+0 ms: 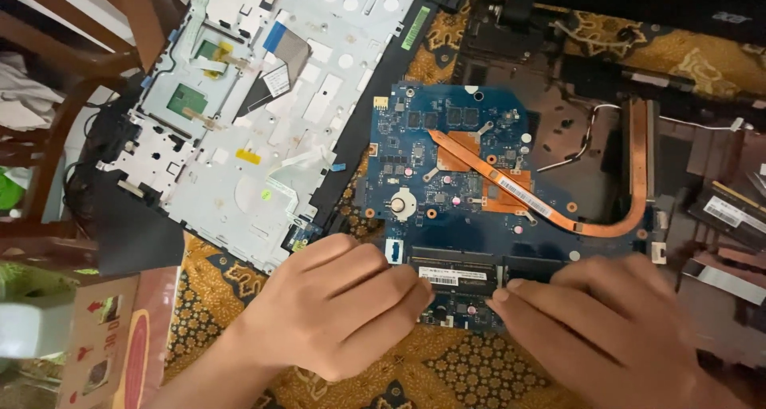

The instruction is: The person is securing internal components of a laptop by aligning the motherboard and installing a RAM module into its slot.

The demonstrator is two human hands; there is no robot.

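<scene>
In the head view, a blue laptop motherboard lies on a table covered with a brown-and-gold patterned cloth. A bent copper heat pipe runs across it. At the board's near edge, a dark memory stick with a white label sits in its slot. The left hand rests with fingers curled together, its fingertips pressing at the stick's left end. The right hand lies flat, fingers together, its tips touching the stick's right end; neither hand is clamped around anything.

Judging from this, uneven pressure from the two hands could tilt the stick in the slot and bend its contacts or snap a side latch. The board rests on soft cloth, so pushing down may flex it and strain the solder joints. Bare fingers on the board could also pass static to the chips.

A grey metal keyboard frame lies at the upper left, close to the board. A second loose memory stick lies at the right edge, well apart.
</scene>
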